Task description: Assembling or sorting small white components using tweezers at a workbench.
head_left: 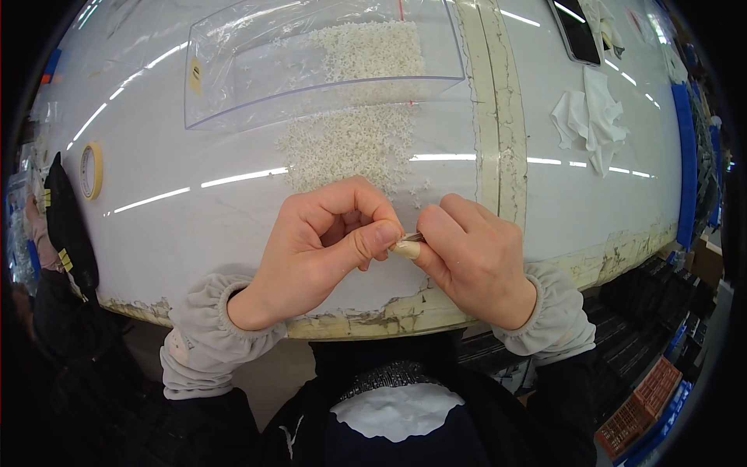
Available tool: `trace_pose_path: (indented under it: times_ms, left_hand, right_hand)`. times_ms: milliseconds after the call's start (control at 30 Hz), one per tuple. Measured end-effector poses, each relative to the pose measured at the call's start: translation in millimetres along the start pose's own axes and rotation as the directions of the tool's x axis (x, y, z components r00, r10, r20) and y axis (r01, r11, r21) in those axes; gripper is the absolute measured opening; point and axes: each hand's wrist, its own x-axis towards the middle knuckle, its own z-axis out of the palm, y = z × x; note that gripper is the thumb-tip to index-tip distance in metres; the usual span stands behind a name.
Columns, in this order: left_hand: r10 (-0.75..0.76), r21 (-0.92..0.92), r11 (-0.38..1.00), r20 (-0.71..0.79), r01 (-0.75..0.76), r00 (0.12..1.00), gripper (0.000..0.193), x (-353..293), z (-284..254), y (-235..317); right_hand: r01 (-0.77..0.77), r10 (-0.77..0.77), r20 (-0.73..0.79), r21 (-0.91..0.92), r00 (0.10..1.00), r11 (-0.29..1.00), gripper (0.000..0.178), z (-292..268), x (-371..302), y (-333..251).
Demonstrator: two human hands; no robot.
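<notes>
I count two hands: left hand [319,249], right hand [471,257], lower centre of frame. One small metal tool [412,237] between them. One clear plastic tray [233,86], upper centre. One heap of tiny white parts [350,144], too many to count, centre. One roll of tape [92,170], left edge. One white cloth [593,117], upper right. One dark phone [576,31], top right. Two grey sleeve cuffs [204,335], bottom.

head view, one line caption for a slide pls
Both hands pinch a small tool beside a pile of tiny white parts.
</notes>
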Motion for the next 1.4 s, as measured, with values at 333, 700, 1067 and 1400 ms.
trace_pose_path:
  times_ms: [333,700,1067,1400]
  left_hand:
    - [-0.036,-0.029,0.999,0.017,0.036,0.999,0.003,1,0,0]
    - [0.018,-0.117,0.993,-0.031,-0.022,0.999,0.006,1,-1,-3]
    - [0.02,-0.116,0.993,-0.08,-0.029,0.997,0.007,0,-1,-3]
    - [0.04,-0.115,0.992,-0.1,-0.051,0.994,0.006,1,-1,-2]
  right_hand:
    - [0.016,-0.016,0.022,0.018,1.0,1.0,0.022,-1,0,0]
    - [0.0,0.004,-0.017,0.196,1.0,0.981,0.023,-3,5,1]
    - [-0.006,0.027,-0.072,0.279,0.997,0.96,0.038,-8,8,-1]
    - [0.101,-0.072,-0.104,0.31,0.992,0.945,0.035,-5,9,0]
